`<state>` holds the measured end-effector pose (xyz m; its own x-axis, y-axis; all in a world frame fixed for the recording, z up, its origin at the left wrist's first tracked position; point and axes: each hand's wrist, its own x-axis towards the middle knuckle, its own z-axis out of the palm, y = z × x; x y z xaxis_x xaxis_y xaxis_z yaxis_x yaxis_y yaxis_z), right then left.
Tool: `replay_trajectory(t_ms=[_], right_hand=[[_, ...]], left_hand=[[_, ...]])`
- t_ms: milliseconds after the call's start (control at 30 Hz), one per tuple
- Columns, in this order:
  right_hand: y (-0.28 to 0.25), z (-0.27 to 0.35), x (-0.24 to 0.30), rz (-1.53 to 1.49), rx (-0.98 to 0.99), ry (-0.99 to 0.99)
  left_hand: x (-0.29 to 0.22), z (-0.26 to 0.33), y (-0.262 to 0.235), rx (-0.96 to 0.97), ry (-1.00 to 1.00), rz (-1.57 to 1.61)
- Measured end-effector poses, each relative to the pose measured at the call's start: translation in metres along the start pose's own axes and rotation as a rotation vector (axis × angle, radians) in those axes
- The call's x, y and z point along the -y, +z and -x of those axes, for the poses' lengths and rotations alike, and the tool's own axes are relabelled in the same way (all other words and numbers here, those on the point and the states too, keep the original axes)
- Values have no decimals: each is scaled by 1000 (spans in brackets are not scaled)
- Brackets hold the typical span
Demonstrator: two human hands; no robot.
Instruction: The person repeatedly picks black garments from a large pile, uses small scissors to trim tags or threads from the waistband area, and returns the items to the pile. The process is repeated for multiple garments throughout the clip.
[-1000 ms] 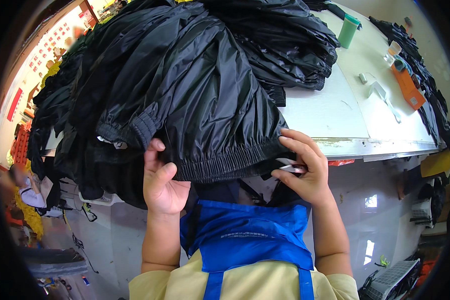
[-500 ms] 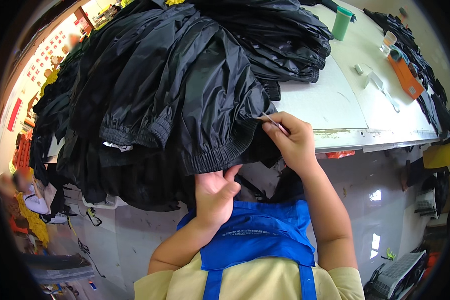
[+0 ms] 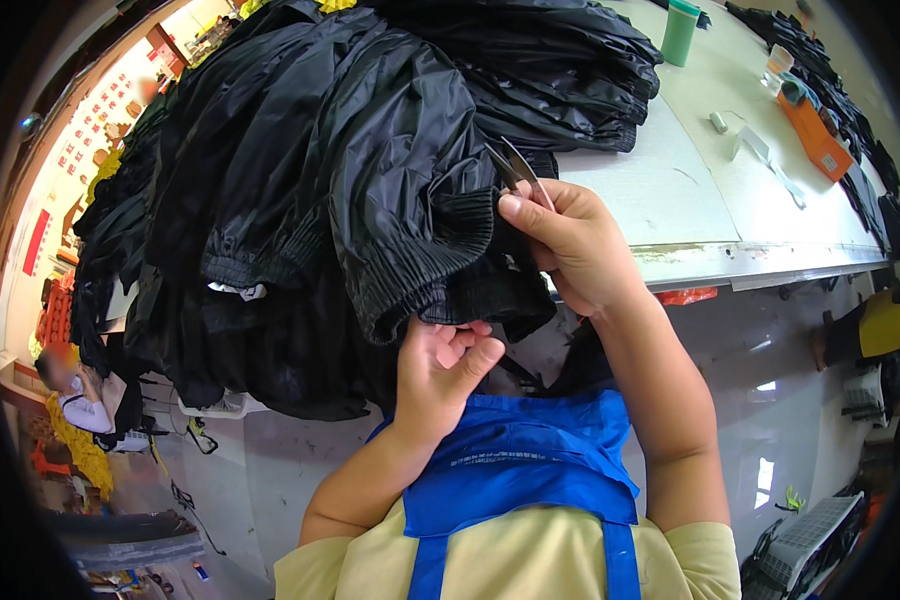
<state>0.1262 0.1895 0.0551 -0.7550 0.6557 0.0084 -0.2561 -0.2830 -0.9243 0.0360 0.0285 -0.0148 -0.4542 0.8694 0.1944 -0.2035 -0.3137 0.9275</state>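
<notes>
A black, shiny garment (image 3: 400, 170) with a gathered elastic hem (image 3: 420, 265) hangs over the near table edge in front of me. At the hem's lower edge is my left hand (image 3: 440, 370), palm up, its fingers curled against the fabric and partly hidden by it. To the right of the hem, my right hand (image 3: 575, 235) grips a pair of thread snips (image 3: 520, 175) between thumb and fingers. The snips' blades point up and left, slightly parted, close to the black fabric. Whether they touch it I cannot tell.
More black garments (image 3: 560, 70) are heaped on the white table (image 3: 635, 190). Towards its right lie a green cylinder (image 3: 680, 35), an orange box (image 3: 815, 135), a clear cup (image 3: 776, 65) and a white strip (image 3: 770, 165). A person (image 3: 80, 395) sits at far left; a grey crate (image 3: 810, 540) stands lower right.
My right hand has risen slightly leftward, turning the snips upward so both blades show. The hem has folded open, and my left hand's fingers have curled more into view beneath it.
</notes>
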Motion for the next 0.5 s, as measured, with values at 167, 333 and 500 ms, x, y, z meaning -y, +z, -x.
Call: replay_trajectory(t_ms=[167,333,500], right_hand=[[-1,-6,1,42,22,30],[-3,-19,-12,-128,135,72],[-7,-18,-17,-222,84,76]], left_hand=[[-83,3,32,472,437,-721],[-77,-38,52,228,974,-1231],[-80,-61,29,139,940,-1607]])
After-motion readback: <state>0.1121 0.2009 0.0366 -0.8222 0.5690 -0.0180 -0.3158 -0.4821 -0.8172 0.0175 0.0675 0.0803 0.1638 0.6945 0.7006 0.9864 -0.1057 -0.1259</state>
